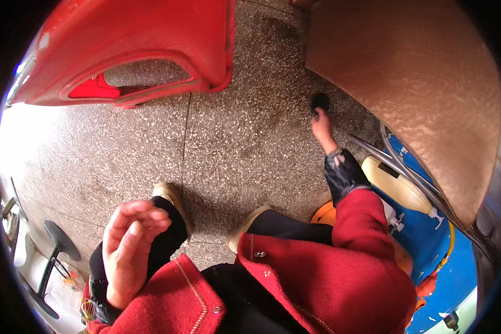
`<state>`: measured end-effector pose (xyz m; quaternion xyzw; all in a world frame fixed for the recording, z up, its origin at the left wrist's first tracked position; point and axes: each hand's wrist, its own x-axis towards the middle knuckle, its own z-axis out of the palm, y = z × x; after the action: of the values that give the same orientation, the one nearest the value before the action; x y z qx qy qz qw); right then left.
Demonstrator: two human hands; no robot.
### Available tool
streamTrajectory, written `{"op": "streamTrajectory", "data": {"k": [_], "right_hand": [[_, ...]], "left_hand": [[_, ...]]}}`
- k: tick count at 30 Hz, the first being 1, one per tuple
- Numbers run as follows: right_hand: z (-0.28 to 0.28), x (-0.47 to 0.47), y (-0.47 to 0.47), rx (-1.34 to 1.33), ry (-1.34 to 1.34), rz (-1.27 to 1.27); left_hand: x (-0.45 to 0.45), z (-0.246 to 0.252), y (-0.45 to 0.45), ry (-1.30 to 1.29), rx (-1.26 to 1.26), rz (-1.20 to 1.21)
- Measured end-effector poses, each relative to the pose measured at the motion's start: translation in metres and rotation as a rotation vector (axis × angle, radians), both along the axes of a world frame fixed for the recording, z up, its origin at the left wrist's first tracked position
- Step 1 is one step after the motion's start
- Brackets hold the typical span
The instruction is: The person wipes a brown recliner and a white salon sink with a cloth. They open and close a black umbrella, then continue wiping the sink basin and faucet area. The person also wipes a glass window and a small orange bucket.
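My right hand [323, 127] reaches out low over the speckled terrazzo floor [242, 142], beside the brown panel. Its fingers close on a small, dark, rounded object [320, 101], too blurred to name more exactly. My left hand [129, 246] is raised in front of my left leg. The fingers of this hand are bent and the thumb stands a little off them, with nothing seen between.
A red plastic chair [150, 33] with an oval opening stands at the upper left. A large brown panel [417, 83] juts in at right. Below it, a cream pump bottle [394, 183] and cables [421, 179] lie against a blue surface [438, 288]. A black round-based stand [60, 242] is at left.
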<state>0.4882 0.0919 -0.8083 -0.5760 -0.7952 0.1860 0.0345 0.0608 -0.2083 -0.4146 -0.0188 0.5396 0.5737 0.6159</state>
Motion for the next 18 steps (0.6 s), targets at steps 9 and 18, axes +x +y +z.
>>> {"op": "streamTrajectory", "data": {"k": [9, 18], "right_hand": [[0.032, -0.085, -0.022, -0.164, 0.04, -0.247], [0.0, -0.113, -0.094, -0.414, 0.287, -0.403]], "left_hand": [[0.009, -0.008, 0.014, -0.107, 0.106, -0.084], [0.008, 0.008, 0.019, -0.192, -0.099, -0.132]]}}
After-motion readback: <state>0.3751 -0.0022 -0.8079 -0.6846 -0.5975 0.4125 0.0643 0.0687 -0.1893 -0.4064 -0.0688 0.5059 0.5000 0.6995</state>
